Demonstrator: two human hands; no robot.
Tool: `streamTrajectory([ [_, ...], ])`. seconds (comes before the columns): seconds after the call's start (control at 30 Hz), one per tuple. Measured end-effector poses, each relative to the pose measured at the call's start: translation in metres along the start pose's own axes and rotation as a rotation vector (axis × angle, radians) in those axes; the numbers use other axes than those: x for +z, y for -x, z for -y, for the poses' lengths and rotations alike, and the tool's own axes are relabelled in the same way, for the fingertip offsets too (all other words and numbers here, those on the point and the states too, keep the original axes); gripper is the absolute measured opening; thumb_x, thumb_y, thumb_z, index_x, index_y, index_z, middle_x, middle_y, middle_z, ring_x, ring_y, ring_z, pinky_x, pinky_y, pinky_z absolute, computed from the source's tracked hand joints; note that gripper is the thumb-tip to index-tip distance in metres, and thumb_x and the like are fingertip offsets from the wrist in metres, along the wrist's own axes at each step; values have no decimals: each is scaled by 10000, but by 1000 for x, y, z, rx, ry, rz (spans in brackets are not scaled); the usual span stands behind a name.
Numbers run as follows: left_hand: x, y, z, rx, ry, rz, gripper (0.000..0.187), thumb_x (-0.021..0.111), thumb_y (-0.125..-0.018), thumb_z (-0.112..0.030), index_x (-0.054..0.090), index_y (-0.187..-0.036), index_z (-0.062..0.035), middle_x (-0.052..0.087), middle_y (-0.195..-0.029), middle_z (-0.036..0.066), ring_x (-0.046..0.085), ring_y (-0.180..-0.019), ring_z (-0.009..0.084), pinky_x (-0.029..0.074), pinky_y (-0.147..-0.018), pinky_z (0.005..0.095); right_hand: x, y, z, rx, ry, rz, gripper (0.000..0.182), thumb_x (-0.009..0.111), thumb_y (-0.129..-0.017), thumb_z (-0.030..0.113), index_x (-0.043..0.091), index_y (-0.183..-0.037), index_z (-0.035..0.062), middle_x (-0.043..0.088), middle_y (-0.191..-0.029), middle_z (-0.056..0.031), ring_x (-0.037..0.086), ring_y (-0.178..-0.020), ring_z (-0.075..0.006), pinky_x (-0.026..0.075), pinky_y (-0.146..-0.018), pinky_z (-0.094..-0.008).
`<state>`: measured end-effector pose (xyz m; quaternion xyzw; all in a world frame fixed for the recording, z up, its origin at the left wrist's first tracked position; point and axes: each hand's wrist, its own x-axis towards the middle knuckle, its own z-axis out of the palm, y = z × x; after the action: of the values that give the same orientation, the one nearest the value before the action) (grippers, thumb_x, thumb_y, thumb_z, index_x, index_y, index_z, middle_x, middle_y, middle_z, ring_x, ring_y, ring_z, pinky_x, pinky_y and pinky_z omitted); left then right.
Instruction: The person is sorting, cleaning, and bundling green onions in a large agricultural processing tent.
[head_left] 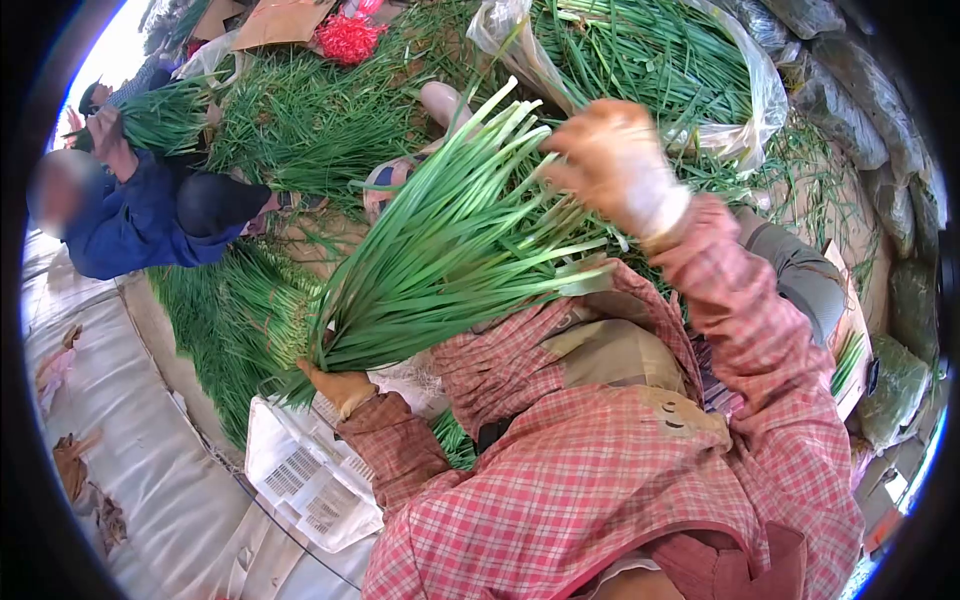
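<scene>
A large fanned bunch of garlic chives [440, 250] spreads across the middle, with its pale ends toward the upper right. My left hand [340, 388], in a glove, is closed around the gathered lower-left end of this bunch. Raised at the upper right of the bunch is my right hand [615, 160], in a stained, orange-tinged glove and slightly blurred. Its fingers are curved and apart beside the pale ends, with nothing visible in them. Thin, dry-looking strands hang among the stalks just below that hand.
A white plastic crate [310, 480] stands beside my left forearm. Stacked chives [230, 320] lie behind it. A clear plastic-lined heap of chives [660, 70] is at the top. Filled bags [860, 100] line the right. A co-worker in blue [150, 225] sits at left; red twine [348, 38] lies beyond.
</scene>
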<state>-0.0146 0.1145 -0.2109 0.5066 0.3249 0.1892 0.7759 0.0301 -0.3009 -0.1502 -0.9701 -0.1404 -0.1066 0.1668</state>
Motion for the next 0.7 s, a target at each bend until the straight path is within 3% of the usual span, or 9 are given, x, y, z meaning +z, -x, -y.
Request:
streamTrajectory([
  [0.03, 3, 2, -2, 3, -25, 26, 556, 268, -916, -456, 493, -1142, -1, 544, -1070, 160, 522, -974, 308, 432, -873, 448, 17, -6, 17, -58, 15, 4, 324, 585, -743, 412, 620, -796, 95, 590, -768, -76, 530, -833, -250, 377, -770, -406],
  [0.07, 7, 6, -5, 6, -50, 53, 555, 272, -916, -455, 490, -1147, -1, 543, -1075, 161, 521, -978, 311, 429, -875, 448, 25, -14, 34, -52, -8, 297, 331, 588, -729, 422, 627, -814, 104, 589, -782, -86, 529, -875, -248, 367, -801, -421],
  [0.2, 5, 7, -15, -57, 49, 176, 419, 309, -931, -344, 454, -1165, -27, 540, -1084, 170, 527, -981, 289, 456, -858, 427, 69, -16, 45, -98, -281, 248, 206, 562, -762, 314, 578, -820, 117, 571, -744, -68, 548, -832, -254, 366, -773, -410],
  [0.3, -2, 3, 6, 90, -163, 170, 495, 303, -921, -408, 482, -1129, 5, 540, -1089, 182, 524, -992, 297, 449, -861, 420, 51, -10, 39, -239, -40, 73, 122, 545, -726, 240, 538, -757, 122, 556, -679, -53, 557, -701, -252, 392, -675, -391],
  [0.4, -9, 3, 29, -121, 6, 246, 528, 309, -911, -433, 503, -1097, 21, 544, -1090, 174, 525, -993, 296, 448, -854, 414, 36, -9, 22, -312, 19, 103, 101, 528, -720, 218, 533, -751, 122, 541, -664, -55, 558, -692, -246, 411, -623, -379],
  [0.43, 8, 17, 25, -177, 55, 185, 416, 319, -919, -343, 529, -1033, -3, 570, -1067, 160, 527, -1004, 287, 414, -890, 444, 26, -7, 20, -306, 13, 145, 86, 532, -713, 199, 530, -750, 122, 535, -658, -52, 559, -700, -246, 417, -606, -377],
  [0.53, -1, 14, 31, -212, 100, 320, 396, 335, -914, -335, 537, -1034, -17, 570, -1073, 151, 522, -1017, 284, 405, -905, 444, 39, 3, 2, -260, -317, 1, 79, 594, -719, 136, 562, -786, 110, 557, -704, -66, 557, -699, -281, 424, -602, -378],
  [0.6, 0, 16, 35, 37, -308, 348, 389, 356, -911, -342, 535, -1057, -29, 556, -1106, 142, 514, -1032, 284, 400, -914, 447, 41, 5, -3, -173, -414, 33, 91, 607, -735, 144, 581, -812, 101, 573, -742, -71, 556, -718, -289, 430, -617, -379],
  [0.7, -2, 16, 34, -102, -60, 268, 378, 382, -908, -338, 519, -1104, -45, 537, -1141, 128, 498, -1055, 278, 395, -924, 447, 44, 7, -12, -91, -489, -95, 132, 610, -771, 175, 602, -854, 72, 586, -789, -92, 555, -759, -292, 449, -673, -360],
])
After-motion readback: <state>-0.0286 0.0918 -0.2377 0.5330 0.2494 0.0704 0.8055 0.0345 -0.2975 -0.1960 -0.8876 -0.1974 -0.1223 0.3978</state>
